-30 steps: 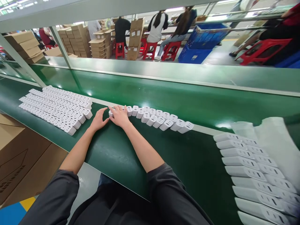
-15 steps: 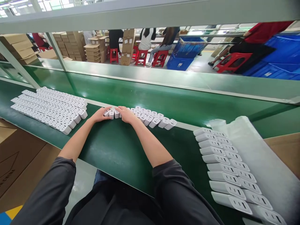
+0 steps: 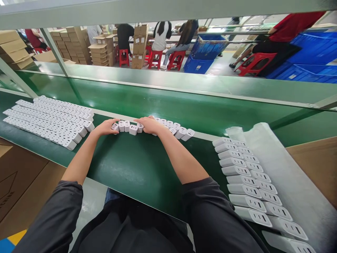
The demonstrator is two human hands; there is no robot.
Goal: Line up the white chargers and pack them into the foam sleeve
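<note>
White plastic charger housings (image 3: 127, 126) with slotted ends stand in an uneven row along the far edge of the green work surface (image 3: 123, 165). My left hand (image 3: 106, 127) curls its thumb and fingers around the housing (image 3: 114, 127) at the row's left end. Further right, my right hand (image 3: 150, 125) reaches over the row, its fingers closed about a housing (image 3: 140, 127) and partly hiding those beneath. Between my hands, one housing (image 3: 133, 129) juts out toward me. More housings (image 3: 181, 132) continue past my right hand, leaning.
A large block of similar housings (image 3: 52, 121) stands at left. Two columns of housings (image 3: 237, 171) lie at right beside a translucent wrapping sheet (image 3: 279, 165). Cardboard boxes (image 3: 26, 189) flank the bench. A pale post (image 3: 54, 52) rises behind; people sit beyond.
My right hand has shifted right along the row, uncovering more housings between my hands. My left hand stays at the left end. The whole view has shifted slightly.
</note>
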